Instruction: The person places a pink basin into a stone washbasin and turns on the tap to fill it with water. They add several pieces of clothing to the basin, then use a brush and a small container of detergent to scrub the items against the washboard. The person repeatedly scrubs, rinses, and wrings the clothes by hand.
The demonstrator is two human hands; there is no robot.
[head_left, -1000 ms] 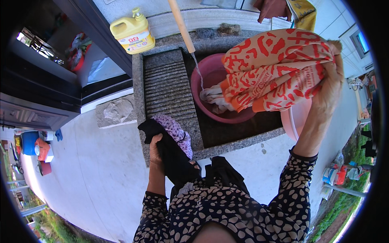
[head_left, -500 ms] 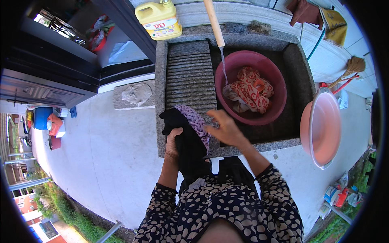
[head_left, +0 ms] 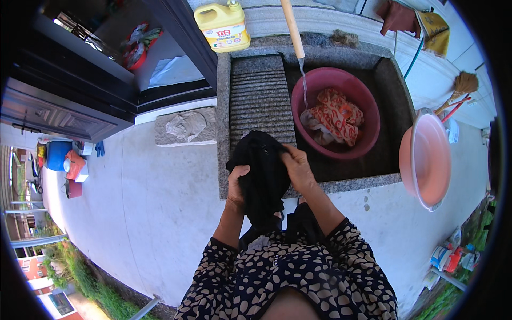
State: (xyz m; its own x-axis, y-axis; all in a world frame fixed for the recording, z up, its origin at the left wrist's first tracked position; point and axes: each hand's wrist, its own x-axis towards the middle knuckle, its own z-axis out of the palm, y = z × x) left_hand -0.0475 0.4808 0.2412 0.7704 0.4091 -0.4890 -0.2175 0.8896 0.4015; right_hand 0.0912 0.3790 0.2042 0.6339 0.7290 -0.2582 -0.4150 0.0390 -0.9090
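A black garment (head_left: 260, 170) is spread between my hands at the near edge of the stone sink (head_left: 341, 185), over the lower end of its ribbed washboard (head_left: 260, 101). My left hand (head_left: 236, 184) grips the garment's left side, thumb on top. On its upper right edge, my right hand (head_left: 300, 169) pinches the cloth. Right of the washboard, a dark pink basin (head_left: 372, 101) stands in the sink with red-and-white patterned cloth (head_left: 338, 117) in it. Water runs into the basin from a pale hose or pipe (head_left: 293, 29).
A yellow detergent jug (head_left: 223, 26) stands by the sink's far left corner. A pale pink basin (head_left: 426, 160) leans at the sink's right. On the left, a stone slab (head_left: 160, 130) bears a grey cloth (head_left: 185, 126). A broom (head_left: 465, 85) stands at the far right.
My right hand has moved from open above the washboard onto the black garment and closed on it. The garment is spread wider, and the purple patterned cloth beside it no longer shows.
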